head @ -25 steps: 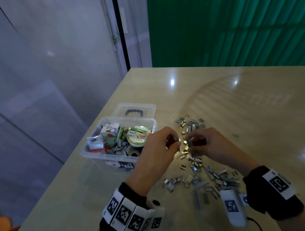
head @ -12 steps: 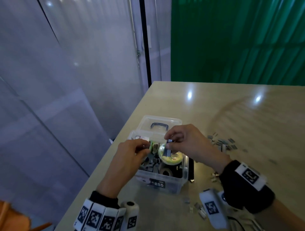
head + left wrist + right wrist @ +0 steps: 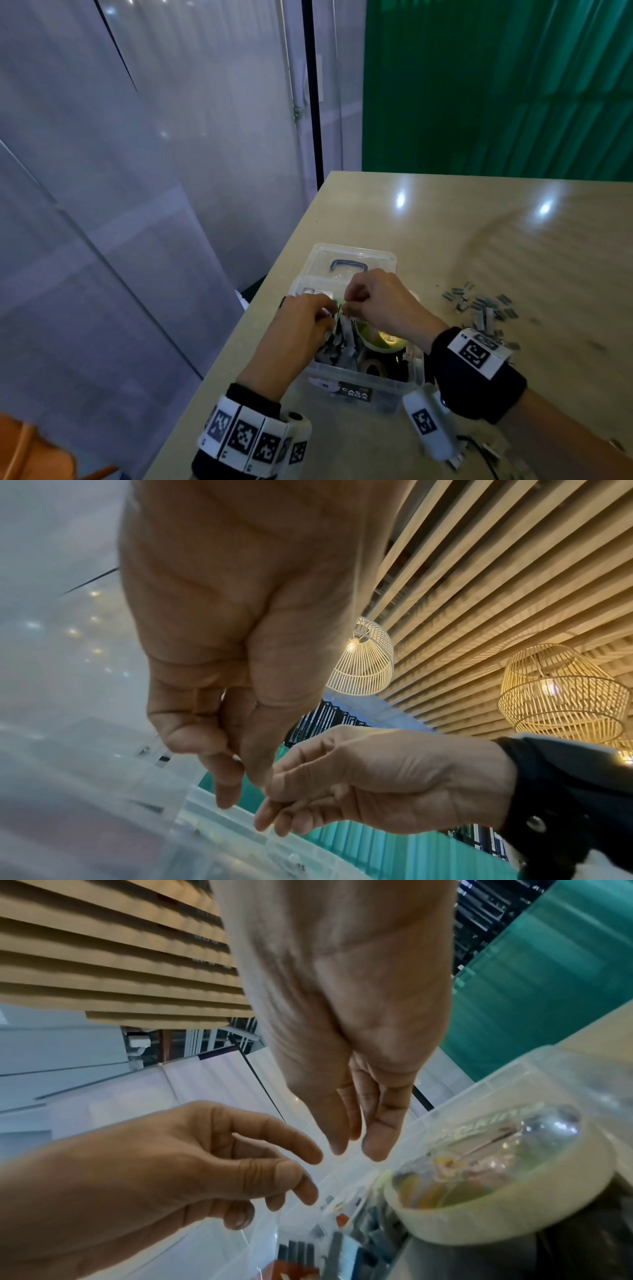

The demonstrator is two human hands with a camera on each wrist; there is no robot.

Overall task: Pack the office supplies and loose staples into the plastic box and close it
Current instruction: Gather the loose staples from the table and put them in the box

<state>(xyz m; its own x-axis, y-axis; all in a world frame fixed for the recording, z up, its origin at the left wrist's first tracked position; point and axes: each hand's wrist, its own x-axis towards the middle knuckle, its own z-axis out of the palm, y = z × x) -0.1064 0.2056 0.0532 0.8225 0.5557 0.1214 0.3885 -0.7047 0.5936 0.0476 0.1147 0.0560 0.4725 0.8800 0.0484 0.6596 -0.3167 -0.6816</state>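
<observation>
Both hands hover over the open plastic box (image 3: 356,380) at the bench (image 3: 479,240) edge. The left hand (image 3: 301,329) and the right hand (image 3: 380,301) meet fingertip to fingertip, fingers loosely curled with nothing visible between them (motion blur here). Inside sit a round tub (image 3: 496,1191) and grey staple strips. Loose staples (image 3: 479,308) lie scattered on the bench to the right of the box.

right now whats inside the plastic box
Inside the plastic box: a round cream container, grey staple strips and a dark tape roll. Both hands cover the far part.
</observation>
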